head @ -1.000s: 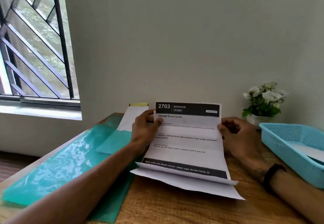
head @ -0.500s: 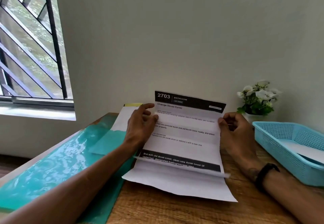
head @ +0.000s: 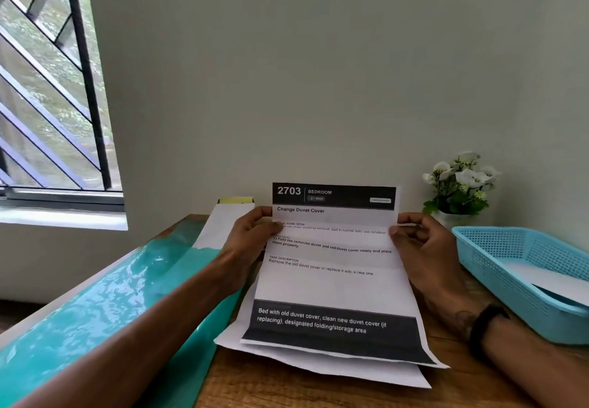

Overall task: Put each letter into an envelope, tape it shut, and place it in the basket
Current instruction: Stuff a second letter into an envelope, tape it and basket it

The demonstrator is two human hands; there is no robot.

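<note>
Your left hand (head: 251,241) pinches the left edge of the printed letter (head: 334,267), thumb on the front near the "Change Duvet Cover" heading, fingers curled behind. Your right hand (head: 420,248) grips the letter's right edge at the same height, thumb on the front. The letter is held up unfolded, creased across, its black-banded bottom edge reaching down to more white sheets (head: 366,372) lying flat on the wooden desk (head: 287,391).

Left of the letter: a long white envelope (head: 223,225) lies on the desk, partly behind your left hand, with something yellow (head: 235,200) at its far end. Further left of the letter, a glossy teal sheet (head: 105,305) covers that side of the desk.

Right of the letter: the light-blue plastic basket (head: 497,267) sits on the desk, white paper (head: 554,283) inside it. Behind the basket, against the wall, a small pot of white flowers (head: 462,184). A black band (head: 486,321) is on your right wrist.
</note>
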